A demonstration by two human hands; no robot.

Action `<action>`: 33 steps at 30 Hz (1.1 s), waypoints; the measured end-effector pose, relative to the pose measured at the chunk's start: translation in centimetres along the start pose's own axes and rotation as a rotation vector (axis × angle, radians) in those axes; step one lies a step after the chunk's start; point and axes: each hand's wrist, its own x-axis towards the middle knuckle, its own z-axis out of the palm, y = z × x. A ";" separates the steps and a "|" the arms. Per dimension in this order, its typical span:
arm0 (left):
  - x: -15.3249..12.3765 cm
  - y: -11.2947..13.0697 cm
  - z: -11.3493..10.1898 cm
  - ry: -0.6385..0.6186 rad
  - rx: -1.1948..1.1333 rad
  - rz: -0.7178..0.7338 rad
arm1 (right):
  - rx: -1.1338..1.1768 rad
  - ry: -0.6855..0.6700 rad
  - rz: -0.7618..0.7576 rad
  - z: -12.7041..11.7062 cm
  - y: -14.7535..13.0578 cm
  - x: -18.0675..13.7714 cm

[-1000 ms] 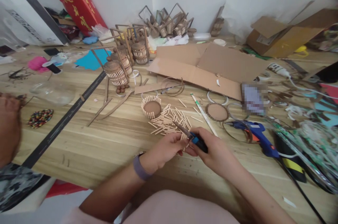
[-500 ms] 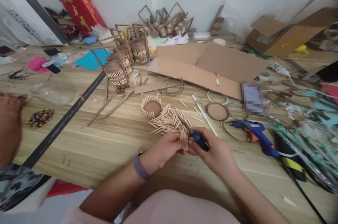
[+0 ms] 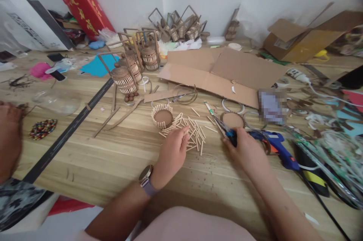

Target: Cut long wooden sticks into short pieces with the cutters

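My left hand [image 3: 173, 148] is over a loose pile of short wooden sticks [image 3: 197, 130]. Its fingers are drawn together at the near side of the pile, and what they pinch is too small to make out. In my right hand [image 3: 249, 148] is a pair of scissors [image 3: 225, 129] with blue-and-black handles, the blades pointing away and to the left. Behind the pile stands a small round basket base [image 3: 163, 117] ringed with upright sticks. Beyond the scissors lies a round brown disc [image 3: 232, 120] with a dark rim.
A blue glue gun [image 3: 279, 144] lies to the right, beside tangled clear strips [image 3: 326, 157]. Flattened cardboard [image 3: 210, 70] lies further back. Finished small baskets with handles [image 3: 124, 78] stand back left. Another person's hand [image 3: 10, 139] rests at the left edge near colourful beads [image 3: 42, 129].
My hands have moved apart. The left went forward onto the pile, and the bundle of sticks it held is no longer seen in it. The right moved rightward with the scissors.
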 end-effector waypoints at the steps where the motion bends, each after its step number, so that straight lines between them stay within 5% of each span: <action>1: 0.0 -0.1 0.1 0.061 0.058 0.060 | -0.015 -0.008 0.005 0.2 0.0 0.0; 9: -0.8 -0.2 0.6 0.142 0.195 0.171 | 0.068 -0.045 0.122 0.4 -0.1 0.3; 16: -1.1 0.9 0.5 -0.207 -0.137 0.012 | 0.594 -0.082 0.118 -1.4 -0.6 -0.2; 24: -1.7 0.8 2.1 -0.422 -0.441 -0.114 | 1.041 -0.198 0.078 -0.3 -5.6 -3.2; 30: -1.8 0.9 2.1 -0.348 -0.288 -0.142 | 1.117 -0.136 0.090 0.2 -6.2 -3.9; 33: -2.0 1.4 1.9 -0.386 -0.207 -0.101 | 1.095 0.041 0.146 0.2 -5.0 -3.5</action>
